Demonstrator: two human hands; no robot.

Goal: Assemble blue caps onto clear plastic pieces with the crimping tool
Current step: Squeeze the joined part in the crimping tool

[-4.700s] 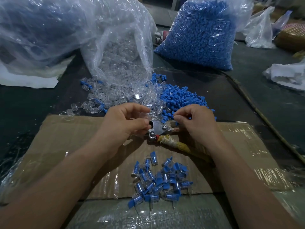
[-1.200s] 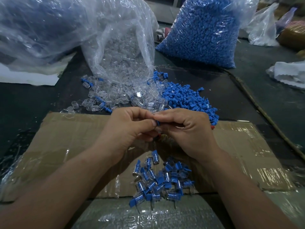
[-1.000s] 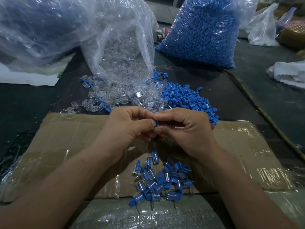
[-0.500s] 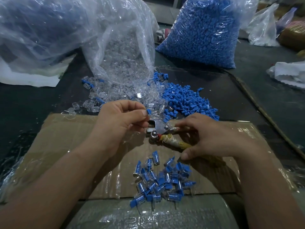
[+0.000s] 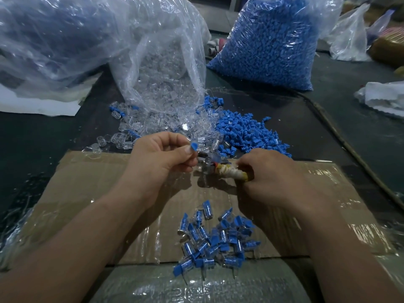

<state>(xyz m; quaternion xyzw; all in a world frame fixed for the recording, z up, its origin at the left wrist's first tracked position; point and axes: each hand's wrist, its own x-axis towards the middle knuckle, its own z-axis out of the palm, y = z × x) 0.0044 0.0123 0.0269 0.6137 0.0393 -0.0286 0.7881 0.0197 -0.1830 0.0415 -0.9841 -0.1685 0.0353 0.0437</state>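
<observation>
Centrally, hands [image 5: 160, 157] [image 5: 273, 173] near cardboard's [image 5: 87, 193] far edge.

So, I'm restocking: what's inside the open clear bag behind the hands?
Clear plastic pieces, spilling out of the bag; crinkled folds hide its upper part.

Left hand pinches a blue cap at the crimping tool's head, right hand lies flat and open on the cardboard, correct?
No. The head view shows the right hand gripping the crimping tool by its wrapped handle, not flat on the cardboard. The left hand does pinch the blue cap.
</observation>
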